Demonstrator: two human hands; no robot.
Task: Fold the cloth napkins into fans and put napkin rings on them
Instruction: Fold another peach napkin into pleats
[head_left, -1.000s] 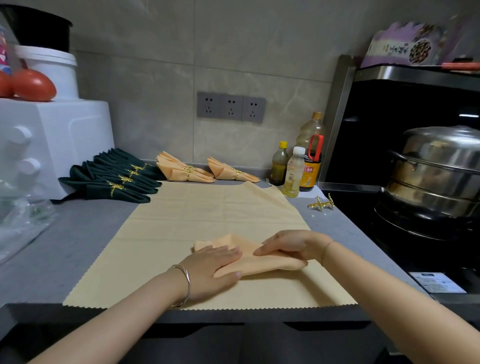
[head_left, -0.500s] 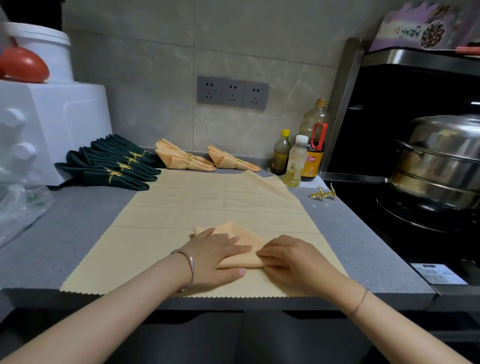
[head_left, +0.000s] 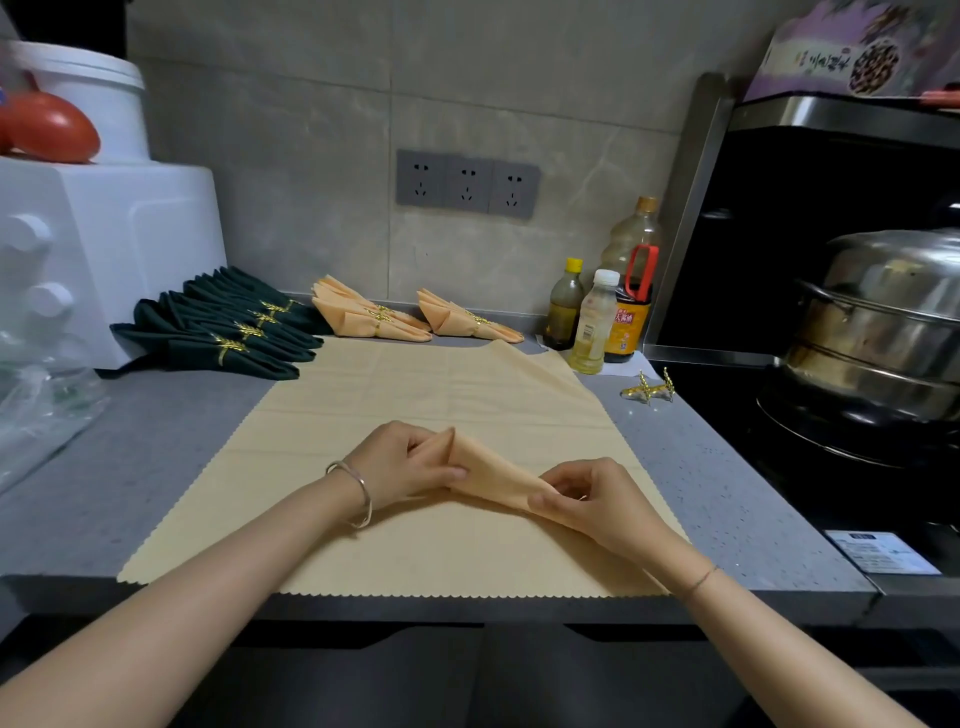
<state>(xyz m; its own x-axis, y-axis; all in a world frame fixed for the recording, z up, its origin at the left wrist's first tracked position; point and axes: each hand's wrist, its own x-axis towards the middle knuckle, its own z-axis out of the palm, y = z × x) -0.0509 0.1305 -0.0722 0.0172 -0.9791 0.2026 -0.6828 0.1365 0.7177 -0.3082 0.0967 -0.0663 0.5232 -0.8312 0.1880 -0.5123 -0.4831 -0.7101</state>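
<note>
Fingers (head_left: 437, 471) of left hand (head_left: 400, 462) and right hand (head_left: 597, 501) pinch the soft peach napkin (head_left: 493, 475), a tapering wedge.

Three bottles stand at the back of the grey bench (head_left: 156, 467): a yellow-capped bottle (head_left: 565, 306), a white-capped bottle (head_left: 592, 327) and a large red-handled bottle (head_left: 631, 234). A stacked steel steamer (head_left: 883, 322) sits on the black hob (head_left: 727, 405) to the right. On the left, a white appliance (head_left: 104, 249) carries a tomato (head_left: 52, 127) and a white bucket (head_left: 88, 88).
</note>
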